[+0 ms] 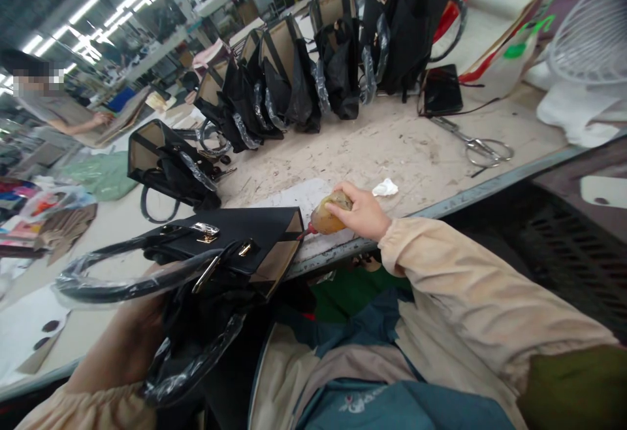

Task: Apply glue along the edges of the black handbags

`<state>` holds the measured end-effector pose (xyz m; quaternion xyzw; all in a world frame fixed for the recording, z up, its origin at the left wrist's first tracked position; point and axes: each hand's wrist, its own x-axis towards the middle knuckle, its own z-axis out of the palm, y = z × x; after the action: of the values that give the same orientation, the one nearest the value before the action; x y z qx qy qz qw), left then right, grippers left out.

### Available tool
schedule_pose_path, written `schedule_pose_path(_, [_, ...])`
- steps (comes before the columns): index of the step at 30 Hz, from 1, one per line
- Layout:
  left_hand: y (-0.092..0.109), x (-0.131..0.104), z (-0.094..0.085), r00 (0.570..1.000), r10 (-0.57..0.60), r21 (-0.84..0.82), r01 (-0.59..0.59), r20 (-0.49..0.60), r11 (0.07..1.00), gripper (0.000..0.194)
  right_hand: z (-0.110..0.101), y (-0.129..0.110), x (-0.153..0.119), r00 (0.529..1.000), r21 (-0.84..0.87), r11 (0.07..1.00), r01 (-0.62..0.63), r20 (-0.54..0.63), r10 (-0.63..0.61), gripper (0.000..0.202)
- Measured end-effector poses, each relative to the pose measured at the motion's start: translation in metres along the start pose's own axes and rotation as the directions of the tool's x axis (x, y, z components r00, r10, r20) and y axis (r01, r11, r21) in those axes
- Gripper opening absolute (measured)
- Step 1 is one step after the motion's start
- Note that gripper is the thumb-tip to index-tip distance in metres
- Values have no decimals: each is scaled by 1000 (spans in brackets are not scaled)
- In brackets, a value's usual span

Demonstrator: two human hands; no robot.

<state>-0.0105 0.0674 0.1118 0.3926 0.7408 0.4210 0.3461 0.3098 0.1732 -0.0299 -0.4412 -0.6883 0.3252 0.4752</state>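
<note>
My right hand is closed around a squeeze bottle with yellowish contents, probably glue. The bottle's red nozzle points left, its tip at the corner of a black handbag. This bag lies tilted at the table's front edge, its tan side panel facing me. Plastic film covers its black handles, and gold-coloured fittings show on it. My left hand reaches in behind the near handle, against the bag; its fingers are hidden by the handle and black material.
Several similar black bags stand in a row behind, with one bag nearer. Scissors, a dark flat phone-like item and crumpled white paper lie to the right. Across the table at left, another person handles flat pieces.
</note>
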Motion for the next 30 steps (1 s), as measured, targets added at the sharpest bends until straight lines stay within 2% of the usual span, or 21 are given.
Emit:
schedule_pose_path(2, [7, 0, 4, 957, -288, -42, 289, 35, 956, 33, 2, 1, 1, 1000, -16, 1000, 8, 15, -7, 21])
schedule_pose_path(3, [10, 0, 6, 939, -342, -54, 344, 41, 937, 37, 3, 2, 1, 1000, -24, 1000, 12, 23, -12, 21])
schedule_pose_path(7, [20, 1, 14, 974, -216, -55, 220, 62, 974, 40, 5, 4, 2, 998, -54, 997, 53, 34, -51, 20])
schedule_pose_path(10, [22, 3, 17, 985, -145, -68, 152, 93, 986, 46, 6, 4, 2, 993, -81, 990, 114, 31, -112, 18])
schedule_pose_path(14, [24, 9, 17, 986, -124, -44, 130, 112, 991, 52, 7, 5, 3, 981, -137, 971, 195, 45, -190, 18])
schedule_pose_path(18, [32, 19, 23, 986, -115, -30, 119, 119, 992, 51, 6, 7, 3, 972, -148, 961, 235, 41, -232, 19])
schedule_pose_path(21, [38, 26, 28, 982, -141, -18, 144, 122, 989, 48, 5, 8, 4, 972, -146, 961, 233, 25, -232, 18])
schedule_pose_path(27, [51, 39, 34, 956, -261, -13, 265, 130, 964, 44, 2, 9, 8, 986, -161, 972, 169, 20, -168, 18])
schedule_pose_path(30, [61, 40, 44, 942, -331, 19, 330, 55, 944, 38, 2, 9, 11, 992, -161, 979, 126, 23, -124, 17])
